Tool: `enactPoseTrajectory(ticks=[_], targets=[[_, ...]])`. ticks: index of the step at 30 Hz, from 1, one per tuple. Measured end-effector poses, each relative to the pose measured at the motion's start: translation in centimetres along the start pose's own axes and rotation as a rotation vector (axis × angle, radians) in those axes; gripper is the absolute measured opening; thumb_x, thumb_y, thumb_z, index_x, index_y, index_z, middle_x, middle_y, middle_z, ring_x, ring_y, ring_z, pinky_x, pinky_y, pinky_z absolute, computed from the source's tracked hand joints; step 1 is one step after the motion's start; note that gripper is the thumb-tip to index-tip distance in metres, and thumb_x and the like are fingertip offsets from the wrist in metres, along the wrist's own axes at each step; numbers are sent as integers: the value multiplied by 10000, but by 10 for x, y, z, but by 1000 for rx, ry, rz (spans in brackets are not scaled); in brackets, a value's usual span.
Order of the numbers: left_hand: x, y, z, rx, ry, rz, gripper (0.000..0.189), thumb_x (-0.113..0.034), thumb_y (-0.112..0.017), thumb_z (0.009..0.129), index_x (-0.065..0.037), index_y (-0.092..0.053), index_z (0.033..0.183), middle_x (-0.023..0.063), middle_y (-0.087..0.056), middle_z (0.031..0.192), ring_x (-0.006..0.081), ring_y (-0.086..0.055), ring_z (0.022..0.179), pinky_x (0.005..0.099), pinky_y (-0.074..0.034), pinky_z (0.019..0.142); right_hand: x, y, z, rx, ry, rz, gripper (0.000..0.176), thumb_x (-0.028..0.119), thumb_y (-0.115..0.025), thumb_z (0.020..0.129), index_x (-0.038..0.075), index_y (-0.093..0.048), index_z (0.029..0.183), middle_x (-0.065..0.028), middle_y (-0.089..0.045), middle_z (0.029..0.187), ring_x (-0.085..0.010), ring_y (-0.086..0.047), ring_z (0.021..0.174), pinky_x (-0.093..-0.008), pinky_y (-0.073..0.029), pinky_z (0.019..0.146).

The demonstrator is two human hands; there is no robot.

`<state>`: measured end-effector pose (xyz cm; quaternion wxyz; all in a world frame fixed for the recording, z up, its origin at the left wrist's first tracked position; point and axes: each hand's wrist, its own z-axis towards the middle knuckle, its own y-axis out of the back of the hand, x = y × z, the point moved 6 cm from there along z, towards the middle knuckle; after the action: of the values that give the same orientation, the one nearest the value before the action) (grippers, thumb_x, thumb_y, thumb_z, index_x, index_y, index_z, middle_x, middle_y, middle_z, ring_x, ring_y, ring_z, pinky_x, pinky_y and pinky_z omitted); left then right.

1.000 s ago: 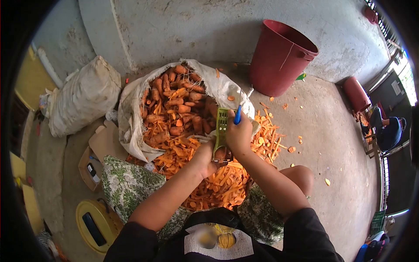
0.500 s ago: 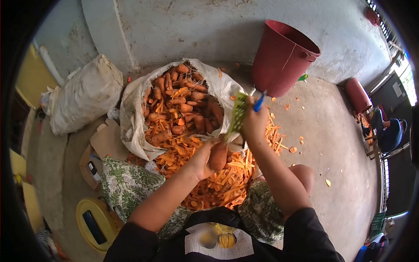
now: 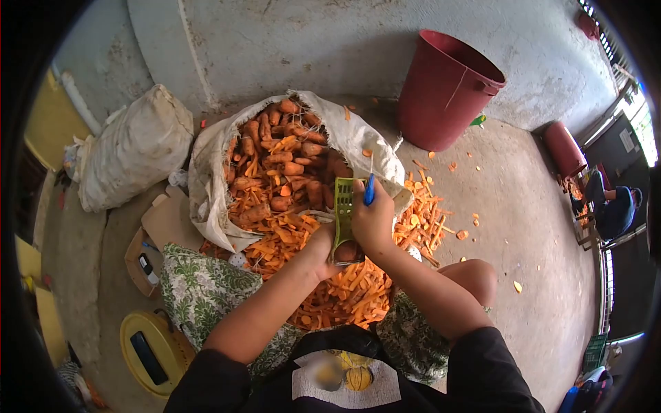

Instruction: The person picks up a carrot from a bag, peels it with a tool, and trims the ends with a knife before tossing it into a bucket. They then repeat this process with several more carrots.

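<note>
My left hand point(image 3: 318, 253) is closed round a carrot point(image 3: 346, 252), mostly hidden by my fingers and the tool. In my right hand point(image 3: 375, 224) is a green peeler point(image 3: 343, 199) with a perforated handle, its lower end over the carrot. A knife with a blue handle point(image 3: 370, 191) is also in that hand, its thin blade pointing up and away. Beneath both hands spreads a heap of orange carrot peelings point(image 3: 344, 296). Just beyond lies an open white sack point(image 3: 210, 199) holding several carrots point(image 3: 280, 157).
A tall red bin point(image 3: 441, 96) stands by the wall, back right. To the left are a full white sack point(image 3: 138, 151), a cardboard piece point(image 3: 167, 220), and a yellow lidded bucket point(image 3: 131, 337) with a phone point(image 3: 148, 358) on top. Another person point(image 3: 616, 210) sits far right.
My right hand has come down and left, bringing the peeler from above onto the carrot. The knife now points more upright. My left hand still grips the carrot.
</note>
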<state>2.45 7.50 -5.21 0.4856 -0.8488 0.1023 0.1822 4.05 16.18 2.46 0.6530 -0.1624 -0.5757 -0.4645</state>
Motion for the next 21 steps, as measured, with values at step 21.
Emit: enactPoseTrajectory(ticks=[21], targets=[[-5, 1, -3, -81, -52, -73, 326, -302, -282, 913, -83, -520, 947, 54, -596, 782, 158, -591, 656, 310, -503, 534, -3, -3, 4, 42, -41, 31, 225, 215, -499, 862, 4, -492, 783, -179, -511, 585, -290, -491, 505, -373, -401, 513]])
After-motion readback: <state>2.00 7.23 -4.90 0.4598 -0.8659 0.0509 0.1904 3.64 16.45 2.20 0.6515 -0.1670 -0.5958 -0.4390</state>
